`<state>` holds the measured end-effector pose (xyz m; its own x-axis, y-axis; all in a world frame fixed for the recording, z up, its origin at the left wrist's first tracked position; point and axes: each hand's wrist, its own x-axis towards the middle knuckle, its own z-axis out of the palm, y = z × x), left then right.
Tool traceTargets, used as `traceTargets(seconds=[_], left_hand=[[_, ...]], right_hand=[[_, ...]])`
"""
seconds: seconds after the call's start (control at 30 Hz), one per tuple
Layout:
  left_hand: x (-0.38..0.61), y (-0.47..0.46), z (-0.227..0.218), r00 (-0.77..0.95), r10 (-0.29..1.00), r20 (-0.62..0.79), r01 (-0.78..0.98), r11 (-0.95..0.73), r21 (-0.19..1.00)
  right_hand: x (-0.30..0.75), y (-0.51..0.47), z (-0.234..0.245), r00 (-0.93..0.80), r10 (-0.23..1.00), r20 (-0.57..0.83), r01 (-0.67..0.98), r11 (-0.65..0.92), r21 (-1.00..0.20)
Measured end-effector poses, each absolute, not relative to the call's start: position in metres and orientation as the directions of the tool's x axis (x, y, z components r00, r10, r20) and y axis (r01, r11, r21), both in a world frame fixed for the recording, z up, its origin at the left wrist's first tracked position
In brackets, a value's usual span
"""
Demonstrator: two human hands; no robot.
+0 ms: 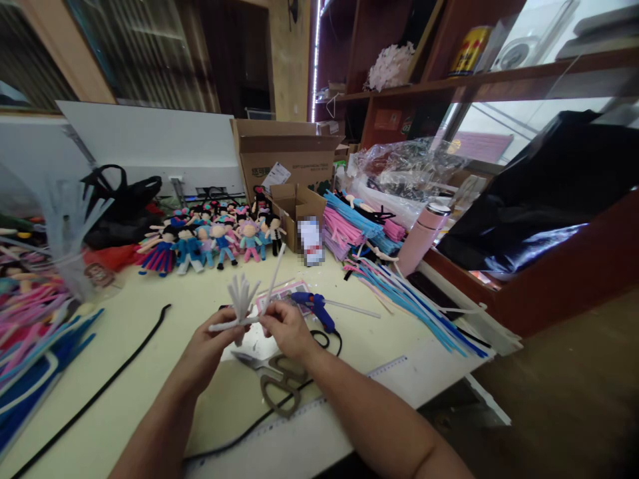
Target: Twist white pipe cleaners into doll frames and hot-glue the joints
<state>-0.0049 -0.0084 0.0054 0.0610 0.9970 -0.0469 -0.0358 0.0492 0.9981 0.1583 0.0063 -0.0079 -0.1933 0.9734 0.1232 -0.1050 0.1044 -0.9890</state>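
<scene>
My left hand (208,351) is closed around a bundle of white pipe cleaners (241,301) whose ends fan upward. My right hand (287,330) pinches one long white pipe cleaner (274,274) that slants up and to the right from the bundle. Both hands hover over the cream table (150,346). Beneath them lie scissors (275,384) and a blue glue gun (315,307) with its black cord.
A row of small pipe-cleaner dolls (210,243) stands at the back. Cardboard boxes (284,159) sit behind them. Piles of pink and blue pipe cleaners (359,229) lie right, more at left (30,332). A pink bottle (422,239) and a ruler (384,367) sit near the table's edge.
</scene>
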Motion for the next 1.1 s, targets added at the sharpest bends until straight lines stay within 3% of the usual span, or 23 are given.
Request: traceTargets(seconds=[0.3, 0.47, 0.63, 0.87, 1.1], left_hand=[[-0.001, -0.013, 0.019, 0.009, 0.998, 0.055, 0.100, -0.056, 0.993], [-0.003, -0.012, 0.017, -0.018, 0.999, -0.036, 0.103, 0.038, 0.994], [-0.004, -0.012, 0.016, 0.029, 0.999, 0.018, 0.108, -0.022, 0.994], [-0.007, -0.012, 0.012, 0.053, 0.998, -0.025, 0.029, 0.023, 0.999], [-0.002, -0.011, 0.010, -0.011, 1.000, 0.001, 0.114, 0.000, 0.994]], right_hand=[[0.160, 0.007, -0.011, -0.180, 0.977, 0.116, -0.113, 0.096, -0.989], [0.161, 0.009, -0.012, -0.168, 0.977, 0.131, -0.061, 0.123, -0.991], [0.163, 0.011, -0.008, -0.193, 0.977, 0.094, -0.048, 0.087, -0.995], [0.167, 0.011, -0.003, -0.219, 0.974, 0.064, -0.049, 0.054, -0.997], [0.165, 0.009, -0.005, -0.225, 0.974, 0.031, -0.105, 0.007, -0.994]])
